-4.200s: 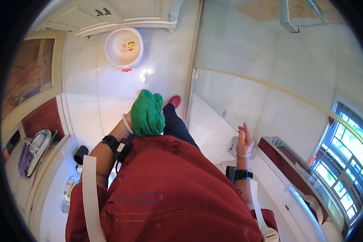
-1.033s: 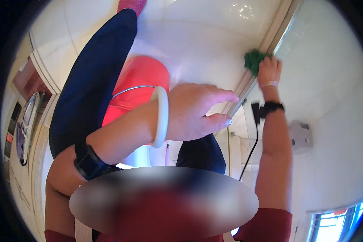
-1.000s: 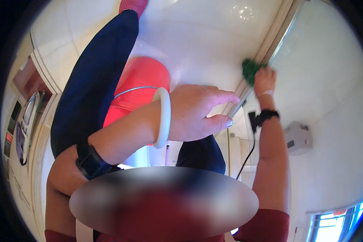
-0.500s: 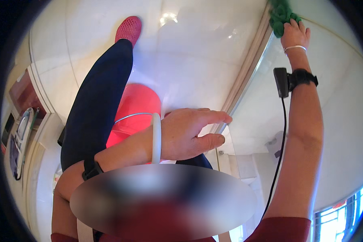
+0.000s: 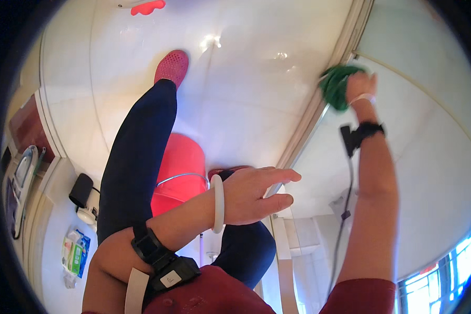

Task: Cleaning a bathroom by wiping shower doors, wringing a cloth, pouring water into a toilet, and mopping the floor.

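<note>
My right hand (image 5: pixel 362 88) grips a bunched green cloth (image 5: pixel 336 88) at the upper right, its fingers partly blurred. The cloth lies along the edge of a pale smooth panel (image 5: pixel 418 152), overlapping the long frame strip (image 5: pixel 319 115) beside it. Across the middle my left hand (image 5: pixel 251 194) hovers with nothing in it, thumb and index finger apart. Below and left of that hand, between my legs, stands a red bucket (image 5: pixel 180 157) with a thin metal handle; my left forearm hides part of it.
Glossy pale tiles (image 5: pixel 246 68) cover the floor, where a red-edged object (image 5: pixel 147 7) lies at the far end. On the left are a soft plastic packet (image 5: pixel 76 254) and a dark box-like object (image 5: pixel 81 189). A black cable (image 5: pixel 345 214) hangs from my right wrist strap.
My right hand has drawn the green cloth nearer to me and slightly left along the frame strip. The view has shifted, and the left hand stays open near the middle.
</note>
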{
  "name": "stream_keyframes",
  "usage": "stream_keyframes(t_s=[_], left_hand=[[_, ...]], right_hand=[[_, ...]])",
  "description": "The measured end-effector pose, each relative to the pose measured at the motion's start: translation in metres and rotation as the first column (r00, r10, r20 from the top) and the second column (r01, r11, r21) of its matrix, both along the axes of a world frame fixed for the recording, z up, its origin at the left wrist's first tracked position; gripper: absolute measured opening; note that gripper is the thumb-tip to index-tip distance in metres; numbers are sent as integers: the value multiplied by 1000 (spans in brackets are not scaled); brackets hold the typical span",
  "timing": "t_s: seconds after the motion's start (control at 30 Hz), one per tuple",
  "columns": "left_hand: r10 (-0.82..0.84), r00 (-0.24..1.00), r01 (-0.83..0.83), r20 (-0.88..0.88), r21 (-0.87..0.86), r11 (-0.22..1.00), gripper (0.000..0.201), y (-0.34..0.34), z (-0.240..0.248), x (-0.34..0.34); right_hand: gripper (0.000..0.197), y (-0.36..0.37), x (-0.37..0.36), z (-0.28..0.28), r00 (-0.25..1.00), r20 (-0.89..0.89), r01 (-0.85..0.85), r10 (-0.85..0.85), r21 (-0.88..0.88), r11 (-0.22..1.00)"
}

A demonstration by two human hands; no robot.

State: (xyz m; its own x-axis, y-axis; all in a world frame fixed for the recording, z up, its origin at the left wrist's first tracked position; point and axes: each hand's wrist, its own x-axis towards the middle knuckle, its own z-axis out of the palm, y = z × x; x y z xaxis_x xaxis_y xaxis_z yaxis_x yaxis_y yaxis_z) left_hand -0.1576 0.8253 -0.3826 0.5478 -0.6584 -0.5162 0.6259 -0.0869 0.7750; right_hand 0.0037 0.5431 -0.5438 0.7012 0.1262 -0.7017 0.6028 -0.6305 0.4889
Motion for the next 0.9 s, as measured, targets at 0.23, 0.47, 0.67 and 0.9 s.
stream_keyframes(t_s=[0.23, 0.47, 0.67, 0.9], left_hand=[[-150, 982, 152, -117, 9, 988, 41, 10, 16, 26], [-67, 997, 65, 40, 43, 997, 42, 8, 2, 26], [113, 989, -116, -97, -20, 993, 40, 14, -4, 31], [52, 978, -60, -201, -32, 998, 37, 3, -8, 25]], right_hand=[[25, 3, 20, -15, 983, 178, -60, 49, 58, 997], [29, -26, -122, -25, 972, -232, 21, -24, -12, 1000], [26, -7, -175, 46, 858, -510, 84, -67, 11, 996], [31, -66, -411, 62, 776, -623, 198, -94, 100, 975]])
